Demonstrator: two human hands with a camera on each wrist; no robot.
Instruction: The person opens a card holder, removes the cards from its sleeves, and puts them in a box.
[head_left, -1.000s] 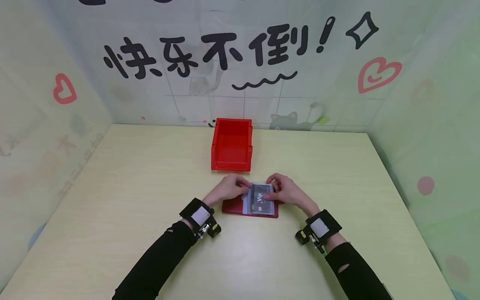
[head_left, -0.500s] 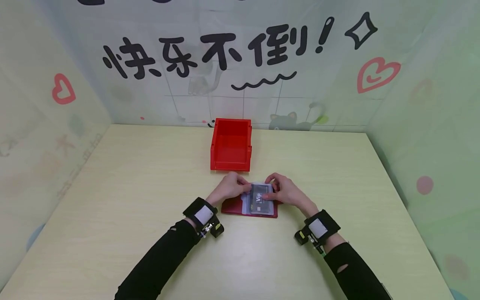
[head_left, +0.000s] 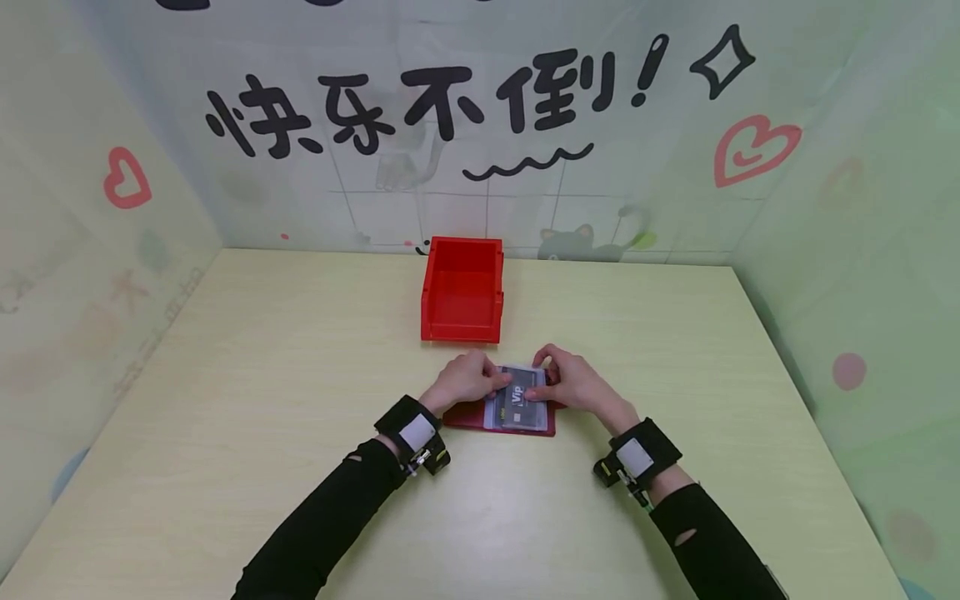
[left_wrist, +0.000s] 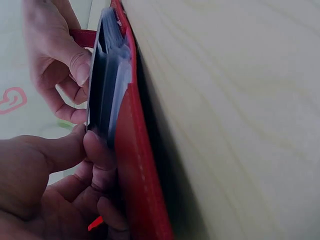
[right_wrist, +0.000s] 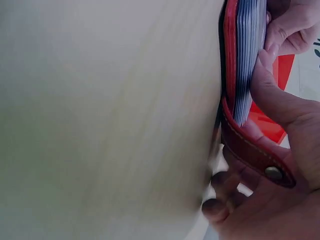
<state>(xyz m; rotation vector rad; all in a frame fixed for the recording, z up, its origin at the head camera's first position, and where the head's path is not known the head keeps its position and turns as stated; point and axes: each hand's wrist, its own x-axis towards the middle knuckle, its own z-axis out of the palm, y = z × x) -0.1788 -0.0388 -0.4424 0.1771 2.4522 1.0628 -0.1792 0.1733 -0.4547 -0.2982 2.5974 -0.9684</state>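
The pale table (head_left: 262,375) runs wide at 9 o'clock from the red card book (head_left: 467,416), out to the left wall (head_left: 82,267), with lots of room to move. At 10 o'clock from the book is the left hand (head_left: 467,379), pinching the edge of the clear sleeves (right_wrist: 245,60). The red bin (head_left: 461,332) sits near that hand, at 11 o'clock from the book, so the gap is small there. The right hand (head_left: 576,385) is at 2 o'clock, holding the book, its thumb on the grey card (head_left: 517,414) and its fingers bent at the far edge. Past it, at 3 o'clock, there is wide table up to the right wall (head_left: 825,267).

The table looks like smooth wood with faint wavy lines. The bin is a shiny box with straight sides. The book's cover looks like leather, flat, with a stitched edge. The sleeves stack up thin like pages. The card is a rectangle that says "Vip". At 3 o'clock sticks out a strap (right_wrist: 252,152) with a round end and a metal snap (right_wrist: 273,173)
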